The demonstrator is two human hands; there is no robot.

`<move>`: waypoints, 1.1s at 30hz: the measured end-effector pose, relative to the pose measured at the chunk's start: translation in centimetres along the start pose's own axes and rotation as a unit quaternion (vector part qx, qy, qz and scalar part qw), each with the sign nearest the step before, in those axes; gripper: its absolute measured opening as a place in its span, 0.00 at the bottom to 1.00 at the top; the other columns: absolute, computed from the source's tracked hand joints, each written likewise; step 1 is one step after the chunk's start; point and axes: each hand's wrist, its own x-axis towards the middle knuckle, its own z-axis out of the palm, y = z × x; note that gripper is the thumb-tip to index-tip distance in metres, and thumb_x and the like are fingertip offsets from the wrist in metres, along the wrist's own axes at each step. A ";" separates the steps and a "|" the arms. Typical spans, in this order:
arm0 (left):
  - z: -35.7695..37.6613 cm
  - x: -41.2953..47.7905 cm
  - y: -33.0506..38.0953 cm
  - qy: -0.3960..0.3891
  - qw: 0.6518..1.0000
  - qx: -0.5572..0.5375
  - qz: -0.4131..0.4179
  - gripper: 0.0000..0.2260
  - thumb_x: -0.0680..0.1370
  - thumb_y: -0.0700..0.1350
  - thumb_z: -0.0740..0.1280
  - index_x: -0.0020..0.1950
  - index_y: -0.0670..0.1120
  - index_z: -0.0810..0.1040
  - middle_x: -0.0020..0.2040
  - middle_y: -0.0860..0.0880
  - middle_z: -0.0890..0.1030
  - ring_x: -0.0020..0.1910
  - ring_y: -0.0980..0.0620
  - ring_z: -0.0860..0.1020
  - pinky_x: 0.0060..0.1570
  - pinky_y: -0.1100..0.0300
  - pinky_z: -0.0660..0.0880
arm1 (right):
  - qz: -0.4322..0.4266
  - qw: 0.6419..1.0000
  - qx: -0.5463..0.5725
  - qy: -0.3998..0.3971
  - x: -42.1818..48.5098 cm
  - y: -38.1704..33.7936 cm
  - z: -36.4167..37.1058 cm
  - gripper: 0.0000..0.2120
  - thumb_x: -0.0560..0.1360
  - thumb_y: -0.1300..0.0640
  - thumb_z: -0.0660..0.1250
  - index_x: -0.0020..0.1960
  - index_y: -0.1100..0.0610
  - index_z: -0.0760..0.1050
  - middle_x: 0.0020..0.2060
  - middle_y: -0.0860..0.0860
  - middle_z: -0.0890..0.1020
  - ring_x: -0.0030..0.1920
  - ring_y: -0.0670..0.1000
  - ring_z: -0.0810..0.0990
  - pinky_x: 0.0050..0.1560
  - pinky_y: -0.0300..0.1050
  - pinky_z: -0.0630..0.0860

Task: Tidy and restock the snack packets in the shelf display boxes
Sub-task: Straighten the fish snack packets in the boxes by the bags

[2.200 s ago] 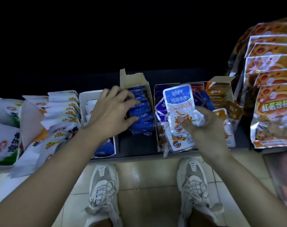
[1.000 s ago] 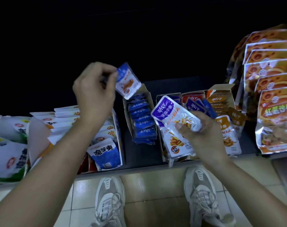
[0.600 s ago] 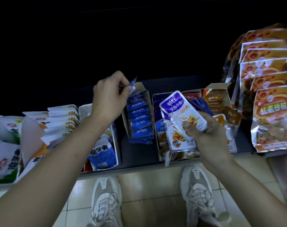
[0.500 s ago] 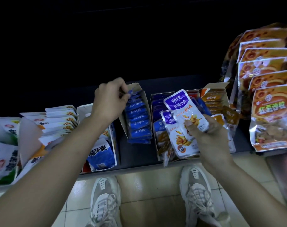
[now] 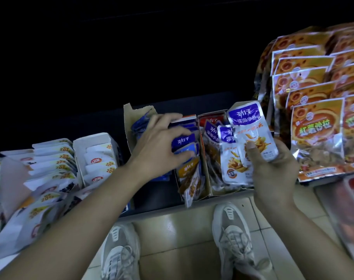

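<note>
Head view: left hand (image 5: pixel 162 144), now emptied, is spreading loose fingers over packets (image 5: pixel 184 140) in the middle box (image 5: pixel 192 117); right hand (image 5: pixel 273 170) is gripping purple packets (image 5: pixel 250 128) above the shelf (image 5: pixel 156 190); sorting is proceeding.

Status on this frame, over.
Left hand open on blue packets. Right hand grips purple packets. Nothing blocking.

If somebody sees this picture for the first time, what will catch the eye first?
The right hand holds purple-topped packets up at centre right. The left hand spreads over blue packets in a display box in the middle. Big shiny orange bags fill the right side.
</note>
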 end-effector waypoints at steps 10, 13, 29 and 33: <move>-1.3 -2.5 0.9 -0.024 0.988 0.137 0.072 0.13 0.72 0.48 0.78 0.56 0.50 0.86 0.75 0.46 0.69 0.68 0.39 0.66 0.61 0.43 0.75 | 0.053 0.997 -0.004 -0.059 3.1 -3.8 -2.1 0.07 0.77 0.65 0.70 0.54 0.62 0.80 0.37 0.47 0.85 0.32 0.43 0.83 0.31 0.38 0.77; -2.3 -3.4 1.6 -0.048 0.988 0.114 0.091 0.11 0.73 0.47 0.77 0.55 0.50 0.86 0.63 0.49 0.78 0.58 0.46 0.75 0.52 0.47 0.79 | 0.111 0.990 0.023 -0.082 3.7 -5.7 -2.7 0.10 0.76 0.66 0.71 0.57 0.62 0.80 0.44 0.52 0.86 0.39 0.49 0.85 0.37 0.43 0.80; -1.8 -6.7 5.4 -0.154 0.988 -0.007 -0.009 0.10 0.80 0.46 0.69 0.60 0.53 0.84 0.76 0.47 0.70 0.73 0.48 0.70 0.71 0.52 0.67 | 0.118 0.967 -0.092 -0.207 5.1 -10.4 0.4 0.08 0.74 0.63 0.74 0.52 0.60 0.79 0.50 0.56 0.84 0.47 0.56 0.84 0.49 0.54 0.82; -1.0 -8.0 4.6 -0.183 0.983 -0.004 -0.013 0.15 0.81 0.49 0.66 0.67 0.57 0.79 0.80 0.50 0.60 0.76 0.45 0.62 0.74 0.49 0.63 | 0.119 0.969 -0.078 -0.201 4.3 -8.2 2.4 0.13 0.75 0.62 0.73 0.58 0.62 0.78 0.52 0.56 0.84 0.47 0.52 0.83 0.41 0.43 0.80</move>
